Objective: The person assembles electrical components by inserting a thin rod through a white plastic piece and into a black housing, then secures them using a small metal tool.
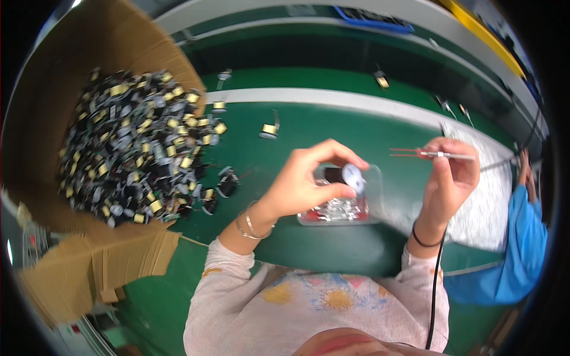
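Note:
My left hand (pixel 294 184) is closed in a pinch around a small round part (pixel 352 177) with a pale grey disc face and a black body. It holds the part above a clear plastic tray (pixel 375 204) of shiny silver pieces (pixel 341 209) with some red among them. To the right, my right hand (pixel 446 184) grips a slim silver rod-shaped piece (pixel 460 156) between thumb and fingers. Two thin red wires (pixel 405 152) stick out of its left end toward the left hand. The exact kind of either held part cannot be made out.
A big cardboard box (pixel 50 118) at the left spills black parts with yellow blocks (pixel 133 148) onto the green table (pixel 249 154). Loose parts (pixel 269 130) lie behind my hands. White sheet material (pixel 484 207) and a person in a blue sleeve (pixel 518 237) are at the right.

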### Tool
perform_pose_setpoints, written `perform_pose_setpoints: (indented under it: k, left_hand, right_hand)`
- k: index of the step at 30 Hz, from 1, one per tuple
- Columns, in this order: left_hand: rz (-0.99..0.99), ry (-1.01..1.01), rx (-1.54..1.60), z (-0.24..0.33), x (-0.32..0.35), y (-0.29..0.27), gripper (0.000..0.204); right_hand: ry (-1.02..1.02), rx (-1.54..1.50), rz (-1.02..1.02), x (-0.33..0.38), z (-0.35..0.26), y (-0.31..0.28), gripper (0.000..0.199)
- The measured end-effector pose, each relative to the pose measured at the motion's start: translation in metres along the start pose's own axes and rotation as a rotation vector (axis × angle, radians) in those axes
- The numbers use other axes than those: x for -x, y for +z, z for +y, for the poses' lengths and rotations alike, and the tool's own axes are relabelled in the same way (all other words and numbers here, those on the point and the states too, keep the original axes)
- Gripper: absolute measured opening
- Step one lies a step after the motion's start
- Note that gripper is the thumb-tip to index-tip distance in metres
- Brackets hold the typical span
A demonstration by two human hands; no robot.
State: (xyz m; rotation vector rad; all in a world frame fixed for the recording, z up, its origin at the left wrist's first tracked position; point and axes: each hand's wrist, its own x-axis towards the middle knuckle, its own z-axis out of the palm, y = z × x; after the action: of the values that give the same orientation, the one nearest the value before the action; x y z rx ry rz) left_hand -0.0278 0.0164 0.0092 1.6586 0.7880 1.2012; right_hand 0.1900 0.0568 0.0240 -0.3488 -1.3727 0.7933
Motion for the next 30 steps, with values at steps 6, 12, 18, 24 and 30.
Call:
perform_pose_setpoints:
  k: [6, 12, 18, 24, 30]
  left_hand:
    - [0.105, 0.178, -0.112, -0.014, -0.001, 0.017, 0.042]
    - [0.174, 0.273, -0.153, -0.022, 0.002, 0.02, 0.042]
    - [0.212, 0.317, -0.227, -0.022, 0.003, 0.02, 0.042]
    - [0.165, 0.361, -0.269, -0.021, 0.001, 0.019, 0.041]
    - [0.159, 0.369, -0.249, -0.018, 0.003, 0.019, 0.041]
  right_hand:
    - [-0.052, -0.007, -0.105, 0.014, -0.008, 0.004, 0.028]
    - [0.035, 0.204, -0.281, 0.012, -0.024, 0.008, 0.023]
    - [0.037, 0.251, -0.297, 0.011, -0.018, 0.009, 0.025]
    - [0.13, 0.194, -0.246, 0.009, -0.018, 0.009, 0.026]
    - [0.044, 0.24, -0.284, 0.009, -0.018, 0.01, 0.026]
